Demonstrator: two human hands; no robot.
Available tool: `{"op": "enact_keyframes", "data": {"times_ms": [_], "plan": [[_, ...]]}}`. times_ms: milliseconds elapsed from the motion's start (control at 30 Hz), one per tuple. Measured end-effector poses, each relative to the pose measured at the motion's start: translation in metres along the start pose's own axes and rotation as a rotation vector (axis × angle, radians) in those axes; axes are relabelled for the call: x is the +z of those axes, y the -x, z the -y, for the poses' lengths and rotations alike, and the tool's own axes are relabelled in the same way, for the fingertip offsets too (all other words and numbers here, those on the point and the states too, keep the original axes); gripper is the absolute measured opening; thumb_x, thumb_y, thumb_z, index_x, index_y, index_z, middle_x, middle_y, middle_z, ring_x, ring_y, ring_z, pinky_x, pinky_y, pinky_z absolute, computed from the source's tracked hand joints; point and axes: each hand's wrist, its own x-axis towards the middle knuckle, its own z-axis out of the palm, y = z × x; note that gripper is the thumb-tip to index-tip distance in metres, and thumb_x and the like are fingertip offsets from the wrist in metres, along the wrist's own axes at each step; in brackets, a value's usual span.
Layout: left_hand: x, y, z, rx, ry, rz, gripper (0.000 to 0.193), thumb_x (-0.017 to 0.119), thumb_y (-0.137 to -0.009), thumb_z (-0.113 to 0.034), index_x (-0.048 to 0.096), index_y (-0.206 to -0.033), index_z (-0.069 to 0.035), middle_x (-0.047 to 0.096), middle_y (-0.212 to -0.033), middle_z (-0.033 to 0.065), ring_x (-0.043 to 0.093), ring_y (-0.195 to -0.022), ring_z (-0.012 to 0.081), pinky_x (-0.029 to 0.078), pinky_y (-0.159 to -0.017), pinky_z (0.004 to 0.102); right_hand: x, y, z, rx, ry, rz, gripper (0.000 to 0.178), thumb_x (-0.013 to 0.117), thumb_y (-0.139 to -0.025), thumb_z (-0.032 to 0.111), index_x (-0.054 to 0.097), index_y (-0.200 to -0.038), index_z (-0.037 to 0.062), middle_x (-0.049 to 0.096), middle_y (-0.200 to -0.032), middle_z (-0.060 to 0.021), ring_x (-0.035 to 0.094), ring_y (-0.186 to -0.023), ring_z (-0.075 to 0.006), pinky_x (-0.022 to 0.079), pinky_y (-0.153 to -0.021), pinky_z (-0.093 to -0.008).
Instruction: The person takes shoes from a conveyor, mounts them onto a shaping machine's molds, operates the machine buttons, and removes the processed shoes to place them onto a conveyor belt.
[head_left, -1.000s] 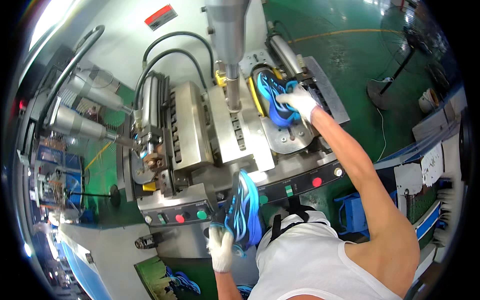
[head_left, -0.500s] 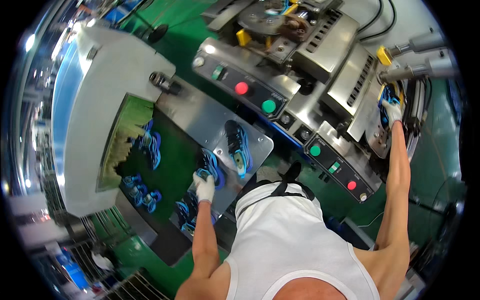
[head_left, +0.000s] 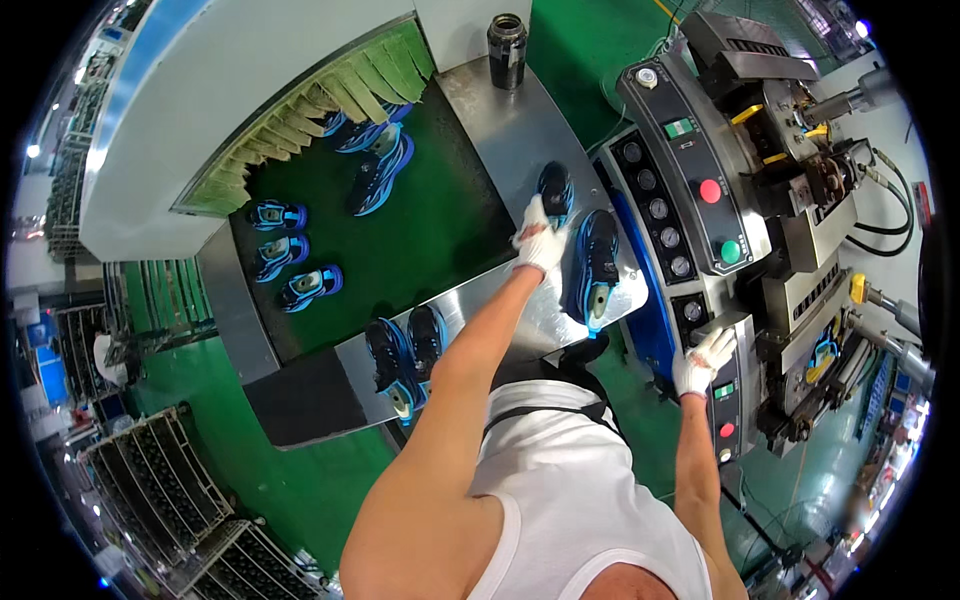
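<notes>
You are now facing the steel surface beside the green belt, having turned away from the press where your right hand was on a shoe a second ago. Your left hand, gloved, is resting on that surface between two dark blue shoes: the small shoe is lying just beyond your fingers, and the big shoe is lying just to the right of the hand, sole edge up. Your fingers look curled and pressed together; whether they are pinching the small shoe or only touching it, I cannot tell. Compared with half a second back, the hand is reaching farther along the surface, toward the black can at its far end. Your right hand is leaving the press and is now touching the control panel at its lower edge, fingers bent, holding nothing. A pair is sitting on the near end of the surface.
</notes>
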Motion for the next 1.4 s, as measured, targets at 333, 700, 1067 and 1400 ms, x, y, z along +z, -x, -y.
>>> {"op": "enact_keyframes", "data": {"times_ms": [333,700,1067,1400], "plan": [[-0.141,-0.131,0.014,0.290,-0.135,0.129,0.074,0.072,-0.086,-0.050,0.054,-0.143,-0.008,0.056,-0.145,0.0219,0.050,-0.138,0.0391,0.040,-0.114,0.0512,-0.019,0.063,-0.018,0.159,-0.222,-0.001,0.095,0.078,-0.084,0.027,0.026,-0.161,0.0061,0.023,-0.167,-0.0254,0.022,-0.154,-0.0436,0.025,-0.124,-0.0524],[-0.291,-0.154,0.178,-0.115,-0.669,-0.492,0.040,0.054,-0.096,-0.046,0.071,-0.102,-0.011,0.072,-0.100,0.0178,0.067,-0.099,0.0401,0.052,-0.082,0.0532,-0.019,0.182,-0.026,0.562,-0.414,0.703,0.081,0.078,-0.083,0.035,0.048,-0.148,-0.0027,0.057,-0.144,-0.0275,0.053,-0.138,-0.0354,0.042,-0.114,-0.0408],[-0.231,-0.090,0.174,0.139,-0.250,-0.466,0.032,0.059,-0.098,-0.017,0.062,-0.126,-0.003,0.058,-0.131,0.0224,0.056,-0.121,0.0405,0.047,-0.103,0.0492,-0.007,0.186,0.006,0.403,-0.720,0.647,0.069,0.073,-0.088,0.031,0.052,-0.145,-0.0024,0.057,-0.146,-0.0244,0.054,-0.136,-0.0355,0.042,-0.114,-0.0407],[-0.246,0.034,0.011,0.068,0.371,-0.225,0.030,0.056,-0.101,-0.007,0.059,-0.130,-0.002,0.064,-0.097,0.0076,0.056,-0.063,0.0077,0.050,-0.054,0.0238,-0.135,0.063,0.089,-0.111,-1.150,0.543,0.071,0.072,-0.089,0.035,0.051,-0.147,0.0011,0.060,-0.143,-0.0220,0.061,-0.129,-0.0322,0.045,-0.113,-0.0400]]}}
